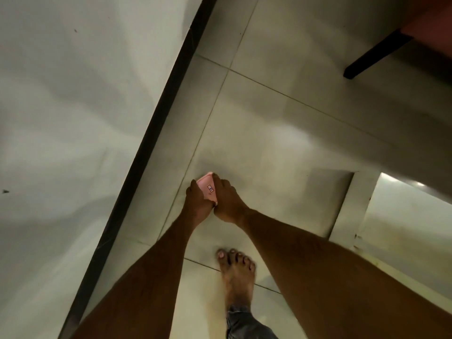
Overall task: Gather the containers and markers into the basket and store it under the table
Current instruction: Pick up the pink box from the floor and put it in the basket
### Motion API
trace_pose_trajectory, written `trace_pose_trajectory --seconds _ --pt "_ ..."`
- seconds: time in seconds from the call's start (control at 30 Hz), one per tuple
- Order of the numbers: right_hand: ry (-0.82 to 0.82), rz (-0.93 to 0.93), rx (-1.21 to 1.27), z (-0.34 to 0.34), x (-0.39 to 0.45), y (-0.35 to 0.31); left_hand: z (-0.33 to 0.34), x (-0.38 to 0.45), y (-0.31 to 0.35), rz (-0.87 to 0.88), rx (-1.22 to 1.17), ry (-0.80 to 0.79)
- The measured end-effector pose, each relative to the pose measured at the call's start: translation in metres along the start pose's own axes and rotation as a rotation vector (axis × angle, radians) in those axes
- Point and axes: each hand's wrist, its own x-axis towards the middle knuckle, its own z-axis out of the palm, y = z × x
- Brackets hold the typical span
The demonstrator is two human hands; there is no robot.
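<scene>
Pink basket (pixel 207 189): I am gripping it with left hand (pixel 195 206) and right hand (pixel 228 204) (fingers curled round its sides), steadying it low beside the table edge (pixel 146 152).

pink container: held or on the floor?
Held. Both hands, left and right, grip the pink container above the floor tiles.

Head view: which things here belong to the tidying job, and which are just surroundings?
Job:
- pink container, with a small label
- left hand and right hand, both gripping it

Surroundings:
- white table with dark edge
- tiled floor
- bare foot
- dark furniture leg
</scene>
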Motion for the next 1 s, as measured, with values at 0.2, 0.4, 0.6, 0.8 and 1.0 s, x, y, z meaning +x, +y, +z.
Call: trace_pose_trajectory --seconds 0.2,0.4,0.6,0.8,1.0 --pt "0.072 0.005 0.037 -0.002 -0.011 0.003 0.008 -0.021 0.017 -0.002 -0.099 0.044" --pt "0.177 -0.013 0.116 -0.024 -0.075 -0.005 0.004 -0.08 0.045 -0.023 -0.181 0.029" --pt "0.366 -0.004 0.191 -0.082 -0.18 -0.015 0.007 -0.191 0.119 0.078 -0.198 0.039" --pt "0.551 0.011 0.212 -0.116 -0.266 0.0 0.03 -0.276 0.165 0.174 -0.202 0.117" --pt "0.737 0.017 0.186 -0.121 -0.346 0.036 0.067 -0.346 0.174 0.305 -0.105 0.128"
